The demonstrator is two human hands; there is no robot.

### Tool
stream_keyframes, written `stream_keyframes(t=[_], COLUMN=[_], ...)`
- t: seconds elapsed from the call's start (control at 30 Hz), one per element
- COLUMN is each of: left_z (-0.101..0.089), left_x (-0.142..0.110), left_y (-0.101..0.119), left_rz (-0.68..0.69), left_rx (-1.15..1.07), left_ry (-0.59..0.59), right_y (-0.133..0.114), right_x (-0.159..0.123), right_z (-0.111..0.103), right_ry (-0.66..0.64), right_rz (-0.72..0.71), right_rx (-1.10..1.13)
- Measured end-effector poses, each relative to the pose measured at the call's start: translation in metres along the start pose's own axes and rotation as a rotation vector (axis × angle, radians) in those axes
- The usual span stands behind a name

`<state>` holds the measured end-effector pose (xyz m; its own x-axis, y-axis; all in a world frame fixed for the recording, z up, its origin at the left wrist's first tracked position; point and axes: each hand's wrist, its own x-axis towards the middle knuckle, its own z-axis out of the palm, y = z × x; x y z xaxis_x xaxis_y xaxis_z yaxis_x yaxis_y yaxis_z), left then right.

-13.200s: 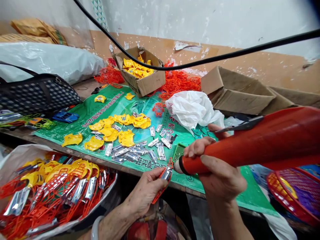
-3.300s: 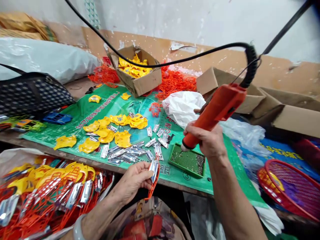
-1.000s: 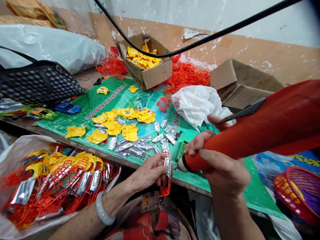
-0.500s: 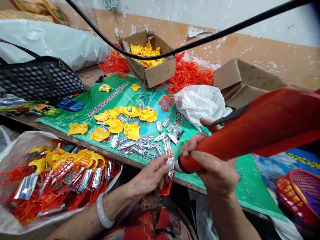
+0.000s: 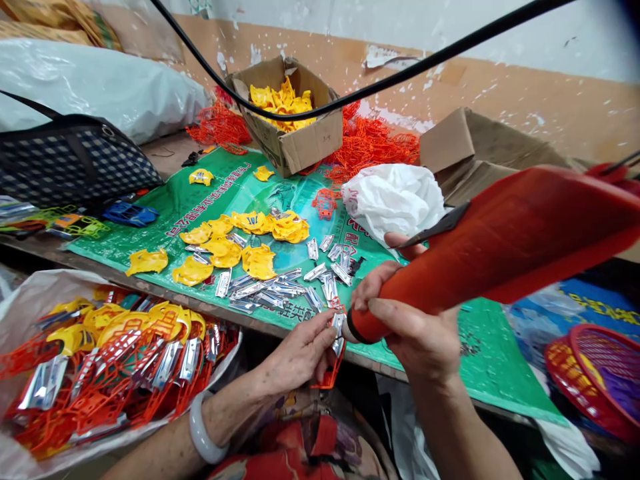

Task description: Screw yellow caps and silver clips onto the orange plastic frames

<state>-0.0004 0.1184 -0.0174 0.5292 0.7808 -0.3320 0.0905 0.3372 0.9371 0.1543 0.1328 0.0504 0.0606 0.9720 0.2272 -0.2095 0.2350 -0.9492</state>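
My left hand pinches an orange plastic frame at the table's front edge. A shiny silver plate lies on the frame. My right hand is wrapped around a red electric screwdriver, its black lever under my fingers. The screwdriver slants down to the left, its grey nose right at the silver plate; I cannot tell whether the tip touches. Just beyond my hands lie loose silver plates and several yellow plastic shells.
At lower left, a white sack holds orange, silver and yellow assemblies. A carton of yellow shells stands at the back beside tangled orange frames. A white plastic bag and red basket are to the right. A black cable crosses above.
The whole view has shifted slightly to the left. Both hands keep their grips, and the screwdriver's nose stays at the silver plate.
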Motion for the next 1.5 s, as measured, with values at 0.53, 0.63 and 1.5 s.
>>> stream_keyframes(t=[0.53, 0.63, 1.5], left_z=[-0.0014, -0.0001, 0.0041], left_x=[-0.0011, -0.002, -0.0038], left_y=[0.0032, 0.0049, 0.0051], left_rz=[0.017, 0.015, -0.022], left_rx=[0.015, -0.005, -0.04], left_ry=[-0.004, 0.01, 0.035], right_y=[-0.0033, -0.0053, -0.0025], right_x=[0.0023, 0.0032, 0.0037], right_z=[0.0066, 0.0078, 0.0063], right_ry=[0.044, 0.049, 0.029], right_rz=[0.014, 0.019, 0.036], right_rx=[0.096, 0.105, 0.098])
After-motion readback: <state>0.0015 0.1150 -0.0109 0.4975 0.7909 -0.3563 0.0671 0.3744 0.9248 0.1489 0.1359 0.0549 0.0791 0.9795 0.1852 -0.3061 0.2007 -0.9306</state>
